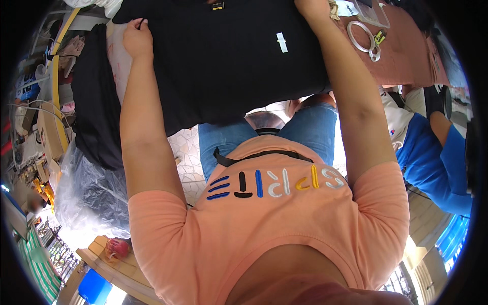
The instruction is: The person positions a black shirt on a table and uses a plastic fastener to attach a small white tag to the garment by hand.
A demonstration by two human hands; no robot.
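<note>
A black shirt (229,61) is spread out in front of me, with a small label inside its neck at the top edge of the view. A small white tag (281,42) lies on the cloth at the right. My left hand (138,37) pinches the shirt's left edge near the shoulder, thumb and finger pressed together. At the upper right, my right hand (311,7) rests by the shirt's other side. The top of the picture cuts off its fingers, so its grip is hidden.
Beside the shirt at the right, a clear ring-shaped item (362,36) lies on a brown-covered surface (401,63). More black cloth (94,91) hangs at the left above a clear plastic bag (91,190). Another person in blue clothing (432,162) sits at the right.
</note>
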